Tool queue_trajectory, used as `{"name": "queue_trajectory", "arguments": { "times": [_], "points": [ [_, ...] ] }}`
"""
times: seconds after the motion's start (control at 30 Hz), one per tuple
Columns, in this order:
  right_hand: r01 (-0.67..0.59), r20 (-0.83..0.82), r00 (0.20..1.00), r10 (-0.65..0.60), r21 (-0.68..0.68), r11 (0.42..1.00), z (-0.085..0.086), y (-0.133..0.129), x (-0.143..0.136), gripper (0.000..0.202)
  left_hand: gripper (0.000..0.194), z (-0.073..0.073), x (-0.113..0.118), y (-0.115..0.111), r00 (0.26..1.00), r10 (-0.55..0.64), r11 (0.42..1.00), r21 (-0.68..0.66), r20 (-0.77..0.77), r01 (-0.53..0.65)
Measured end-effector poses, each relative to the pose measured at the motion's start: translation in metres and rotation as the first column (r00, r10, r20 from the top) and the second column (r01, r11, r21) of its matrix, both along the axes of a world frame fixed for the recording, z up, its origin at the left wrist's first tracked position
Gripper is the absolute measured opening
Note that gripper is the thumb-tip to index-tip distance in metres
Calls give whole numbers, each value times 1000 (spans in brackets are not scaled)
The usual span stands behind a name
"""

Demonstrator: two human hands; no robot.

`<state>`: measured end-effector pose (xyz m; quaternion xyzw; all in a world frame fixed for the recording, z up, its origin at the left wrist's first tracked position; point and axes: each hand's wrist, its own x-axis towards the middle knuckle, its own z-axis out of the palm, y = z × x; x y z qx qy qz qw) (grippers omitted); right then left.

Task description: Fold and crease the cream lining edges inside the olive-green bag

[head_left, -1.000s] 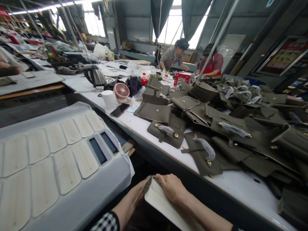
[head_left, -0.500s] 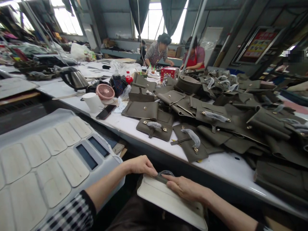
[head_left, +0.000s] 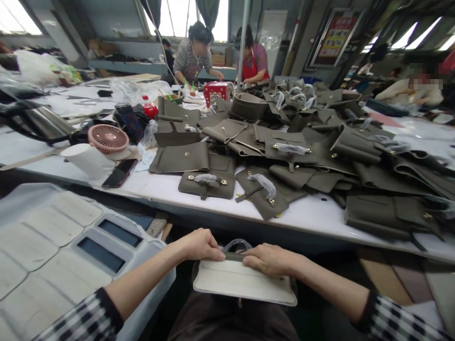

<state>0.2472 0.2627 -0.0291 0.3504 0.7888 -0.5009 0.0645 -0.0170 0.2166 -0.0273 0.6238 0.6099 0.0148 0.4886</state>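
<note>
A piece with a cream face (head_left: 245, 282) and a dark olive top edge lies over my lap, its long side facing me. A plastic-wrapped handle (head_left: 237, 245) arches up behind that edge, between my hands. My left hand (head_left: 204, 245) pinches the top edge left of the handle, thumb on the cream side. On the right, my right hand (head_left: 268, 259) grips the same edge with its thumb pointing inward. The fingers behind the piece are hidden.
Olive bag parts (head_left: 291, 156) are heaped on the white table (head_left: 159, 187) ahead. Cream panels (head_left: 53, 222) lie on a grey-covered surface at left. A phone (head_left: 120, 173), pink fan (head_left: 108, 138) and kettle (head_left: 46, 121) stand at left. Two people work beyond.
The view has swung to the right. The cream-faced piece now sits more level, and both hands still hold its top edge, slightly farther apart.
</note>
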Motion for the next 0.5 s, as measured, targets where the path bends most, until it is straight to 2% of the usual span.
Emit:
{"name": "queue_trajectory", "arguments": {
  "times": [0.1,0.17,0.2,0.23,0.3,0.37,0.4,0.43,0.5],
  "points": [
    [182,-86,980,-181,3,983,-6,-1,-5,30,36,4,8,-2,996,-19,997,74,-88,25],
    [386,-190,905,-380,-3,922,-10,-3,7,34,39,9,16,-11,992,0,984,177,-129,23],
    [509,-243,833,-497,-14,861,-13,-5,17,40,38,11,22,-18,991,23,967,256,-129,11],
    [634,-287,734,-615,-35,773,-19,-11,30,48,33,13,29,-26,993,48,941,339,-110,-8],
    [834,-316,485,-815,-112,540,-37,-31,55,67,18,16,49,-44,996,81,882,467,-26,-59],
    [924,-254,254,-933,-221,312,-62,-64,72,79,14,18,72,-61,996,63,863,498,63,-86],
    [930,-198,179,-964,-286,231,-77,-84,73,79,14,17,84,-68,995,40,869,489,87,-78],
    [918,-141,137,-981,-353,179,-91,-103,70,75,14,17,95,-73,995,18,876,478,99,-63],
    [865,-67,117,-991,-484,135,-115,-134,51,68,13,13,114,-80,995,-21,886,464,98,-27]
  ]
}}
